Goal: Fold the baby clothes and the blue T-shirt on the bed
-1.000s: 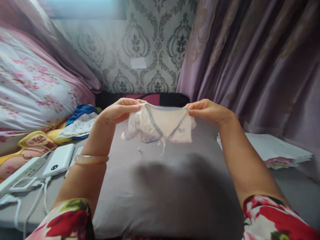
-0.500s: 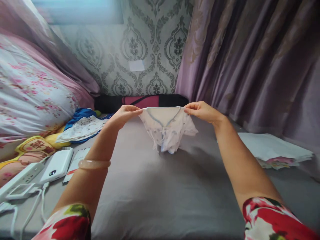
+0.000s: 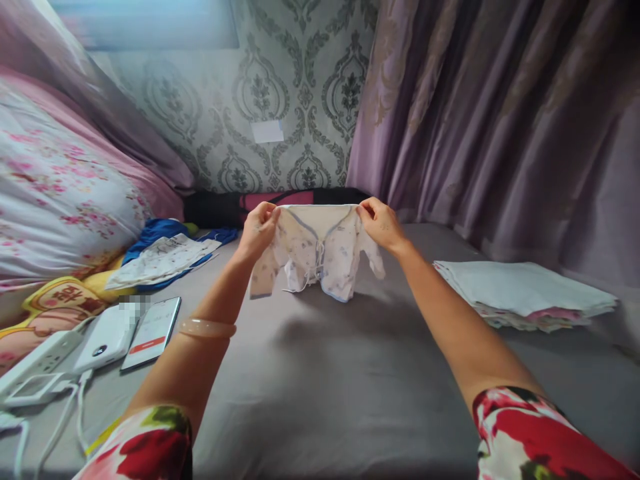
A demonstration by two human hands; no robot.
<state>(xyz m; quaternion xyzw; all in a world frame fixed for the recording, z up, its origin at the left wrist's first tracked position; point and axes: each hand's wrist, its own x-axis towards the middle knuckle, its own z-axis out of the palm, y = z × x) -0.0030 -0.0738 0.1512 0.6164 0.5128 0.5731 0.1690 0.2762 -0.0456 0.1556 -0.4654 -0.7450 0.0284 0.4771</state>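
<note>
Holds the shirt (image 3: 295,243) over the bed (image 3: 340,387), pinching one shoulder of it in the closed left hand (image 3: 260,228) and the other in the closed right hand (image 3: 383,225); has its long axis running sideways from hand to hand, with neither nearer.

A home bedroom: a grey-sheeted bed (image 3: 325,393), damask wallpaper (image 3: 261,93) behind the bed, purple curtain (image 3: 450,133) at its right, floral fabric (image 3: 70,187) at its left.

Small shirt (image 3: 334,253), print (image 3: 341,229) indistinct
</note>
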